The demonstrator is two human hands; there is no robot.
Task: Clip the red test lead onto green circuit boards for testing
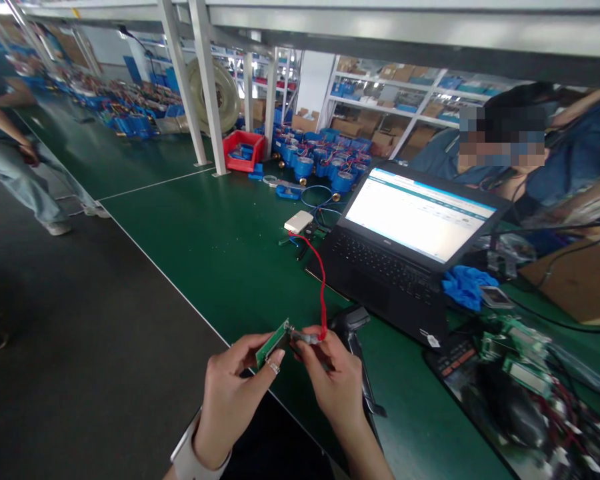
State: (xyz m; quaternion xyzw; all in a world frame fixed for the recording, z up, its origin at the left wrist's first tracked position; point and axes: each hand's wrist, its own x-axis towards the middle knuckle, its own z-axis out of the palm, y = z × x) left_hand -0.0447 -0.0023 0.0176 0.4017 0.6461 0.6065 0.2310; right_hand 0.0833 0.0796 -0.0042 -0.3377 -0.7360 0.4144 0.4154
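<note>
On the far left I see a person (10,133) standing on the floor, well away from the bench (220,253). My left hand (230,393) pinches a small green board (273,343) at its edge, above the bench's near edge. My right hand (333,383) grips a connector (305,337) touching the board, a red wire (323,287) running up from it. Further right sits an open laptop (405,247), a blue cloth (467,287) beside it.

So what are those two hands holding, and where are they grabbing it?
The left hand pinches a small green circuit board by its lower edge. The right hand holds the end of a thin red wire at the board's top corner.
</note>
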